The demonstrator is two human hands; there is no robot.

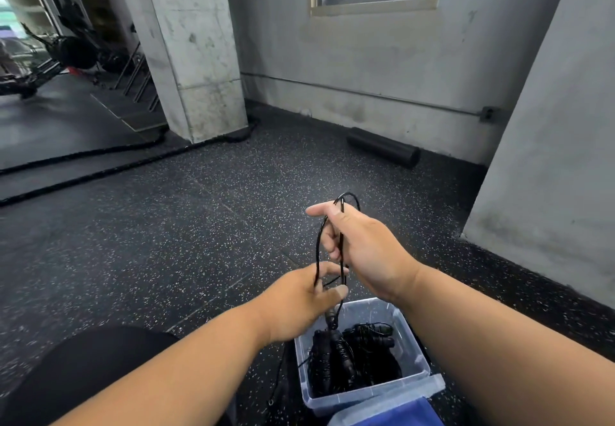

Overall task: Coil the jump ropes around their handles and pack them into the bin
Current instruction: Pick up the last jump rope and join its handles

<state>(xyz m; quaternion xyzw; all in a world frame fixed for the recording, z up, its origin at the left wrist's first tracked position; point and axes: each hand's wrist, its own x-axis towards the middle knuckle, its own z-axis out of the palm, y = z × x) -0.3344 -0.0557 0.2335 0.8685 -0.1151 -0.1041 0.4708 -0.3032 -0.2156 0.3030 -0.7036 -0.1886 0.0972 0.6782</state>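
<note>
Head view, biggest stuff first: speckled rubber floor (166, 242), with a clear bin (412, 342) sitting on it right below the hands, so whatever gets finished can just drop straight in. Inside the bin there's already a dark pile of ropes (369, 355) and handles (can't count them, it's one black tangle).

Right hand (369, 245) is up high, fingers curled shut around the cord (317, 245), which pokes out as a small loop above the thumb. My guess is it's held high to keep the cord taut and off the pile.

Left hand (299, 305) is lower, just above the bin's rim, pinching the same cord between thumb and fingers. The cord runs down out of that pinch to a handle (332, 320) dangling over the bin, touching or nearly touching the pile; can't tell which. So the rope hangs between the two grips, not wrapped round its handle yet, I'd say.
</note>
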